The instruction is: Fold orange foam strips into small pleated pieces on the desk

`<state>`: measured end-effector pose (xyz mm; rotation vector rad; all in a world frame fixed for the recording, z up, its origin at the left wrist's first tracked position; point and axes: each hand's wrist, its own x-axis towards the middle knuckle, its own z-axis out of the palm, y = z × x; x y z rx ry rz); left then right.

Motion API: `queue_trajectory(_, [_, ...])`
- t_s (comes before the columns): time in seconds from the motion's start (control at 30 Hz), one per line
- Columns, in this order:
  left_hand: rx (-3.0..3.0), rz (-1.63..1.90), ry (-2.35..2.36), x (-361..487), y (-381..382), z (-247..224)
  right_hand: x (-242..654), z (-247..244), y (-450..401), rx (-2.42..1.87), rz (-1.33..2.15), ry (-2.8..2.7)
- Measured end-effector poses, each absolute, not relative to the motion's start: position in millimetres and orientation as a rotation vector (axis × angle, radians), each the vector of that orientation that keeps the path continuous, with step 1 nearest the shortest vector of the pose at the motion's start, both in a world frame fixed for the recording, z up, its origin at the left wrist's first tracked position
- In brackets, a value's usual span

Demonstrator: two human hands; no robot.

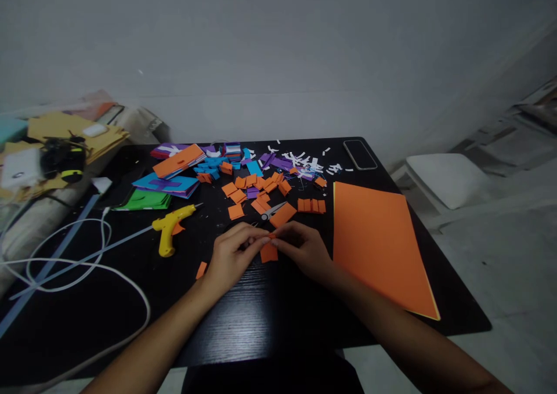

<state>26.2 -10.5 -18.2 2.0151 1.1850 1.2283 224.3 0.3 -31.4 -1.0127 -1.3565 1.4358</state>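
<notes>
Between the fingertips of both hands is a small orange paper piece point(272, 237), pinched from either side above the table. My left hand point(238, 251) is closed on its left end, and my right hand point(304, 248) is closed on its right end. Just below the fingers shows another orange paper piece point(268, 253); whether the two are joined I cannot tell. Scissors point(273, 210) lie beyond the hands, partly under orange paper. Several folded orange paper pieces point(238, 196) are scattered past them.
A yellow glue gun point(167, 231) with a glue stick lies left, near a looped white cable point(143, 301). Large orange sheets point(376, 237) lie right. A phone point(360, 154), white paper scraps point(300, 159) and stacked coloured paper point(167, 184) are at the back of the black table point(243, 324).
</notes>
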Motion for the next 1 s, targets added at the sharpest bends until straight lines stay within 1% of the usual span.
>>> queue_trajectory(0.53, [1.99, 1.18, 1.226, 25.4, -10.9, -21.8, 223.4, -33.0, -1.2, -1.008, 1.416, -1.351])
queue_trajectory(0.6, [1.984, 1.164, 1.229, 24.9, -10.8, -21.9, 224.0, -31.2, -0.9, -0.993, 1.374, -1.389])
queue_trajectory(0.77, [1.97, 1.15, 1.224, 24.0, -10.3, -22.7, 226.5, -28.8, 1.3, -0.986, 1.09, -1.592])
queue_trajectory(1.0, [1.936, 1.164, 1.234, 26.2, -11.2, -22.4, 227.6, -31.6, 1.8, -0.991, 1.116, -1.625])
